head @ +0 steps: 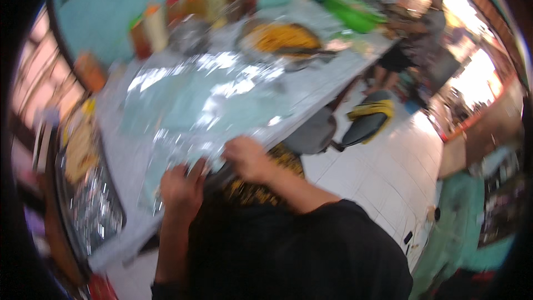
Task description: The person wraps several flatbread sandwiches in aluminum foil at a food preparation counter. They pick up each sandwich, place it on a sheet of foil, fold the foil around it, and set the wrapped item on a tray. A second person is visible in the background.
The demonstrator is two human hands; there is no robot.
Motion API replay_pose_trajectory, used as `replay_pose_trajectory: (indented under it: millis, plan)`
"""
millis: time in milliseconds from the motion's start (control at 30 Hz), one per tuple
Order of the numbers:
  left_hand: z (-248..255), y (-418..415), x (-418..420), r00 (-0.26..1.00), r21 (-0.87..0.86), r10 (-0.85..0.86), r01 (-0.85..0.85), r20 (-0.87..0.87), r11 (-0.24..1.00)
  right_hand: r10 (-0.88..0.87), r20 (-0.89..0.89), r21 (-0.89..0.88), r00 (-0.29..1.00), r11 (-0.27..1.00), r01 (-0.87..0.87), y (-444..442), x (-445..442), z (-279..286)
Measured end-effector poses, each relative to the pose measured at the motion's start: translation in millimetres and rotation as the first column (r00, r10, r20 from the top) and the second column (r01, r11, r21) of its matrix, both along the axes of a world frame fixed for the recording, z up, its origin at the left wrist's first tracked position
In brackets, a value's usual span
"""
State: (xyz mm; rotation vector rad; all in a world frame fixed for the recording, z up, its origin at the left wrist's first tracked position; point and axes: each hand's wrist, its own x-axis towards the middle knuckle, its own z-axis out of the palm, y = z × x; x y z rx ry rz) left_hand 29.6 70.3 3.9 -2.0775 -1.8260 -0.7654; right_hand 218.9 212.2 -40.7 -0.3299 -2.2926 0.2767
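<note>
Shiny clear plastic sheeting [250,108] is spread over the pale tabletop [112,121] before me. My left hand [181,185] rests at its near part by the table edge, fingers bent against the plastic. Close by on the right, my right hand [245,158] has its fingers curled in on the plastic's near edge. Crumpled plastic shows between the two hands. Motion blur hides the fingertips, and the left hand's grip cannot be made out.
A wide metal bowl [245,43] of yellow-orange food with a dark utensil [304,51] stands beyond the plastic. Several bottles [156,29] line the wall. A tray [100,212] lies left; a green basin [349,10] is far right. Beyond chairs [312,131] stands another person [429,29].
</note>
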Motion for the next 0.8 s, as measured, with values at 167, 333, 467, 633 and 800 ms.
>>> replay_pose_trajectory:
  millis: [167, 333, 467, 633, 800]
  plan:
    - [5, -6, 7, 1.0, -0.075, 0.028, -0.029, -0.002, 0.997, -0.015, 0.036, 0.019, 0.999, 1.0, 0.014, -2, 3, 23]
    - [2, -10, 8, 0.999, 0.005, 0.039, -0.04, 0.034, 0.999, 0.071, 0.058, 0.122, 0.996, 0.989, -0.077, 3, -8, 47]
    - [-4, -9, 6, 0.998, 0.056, 0.061, -0.06, -0.004, 0.997, 0.14, 0.136, 0.247, 0.981, 0.954, -0.17, 0, -30, 70]
    - [-6, -6, 5, 0.999, 0.135, 0.045, -0.041, -0.028, 0.99, 0.166, 0.185, 0.232, 0.969, 0.95, -0.208, 2, -45, 75]
    - [0, -10, 7, 0.999, 0.119, 0.045, -0.048, 0.03, 0.992, -0.167, -0.001, 0.034, 0.986, 0.985, 0.167, -24, -25, 24]
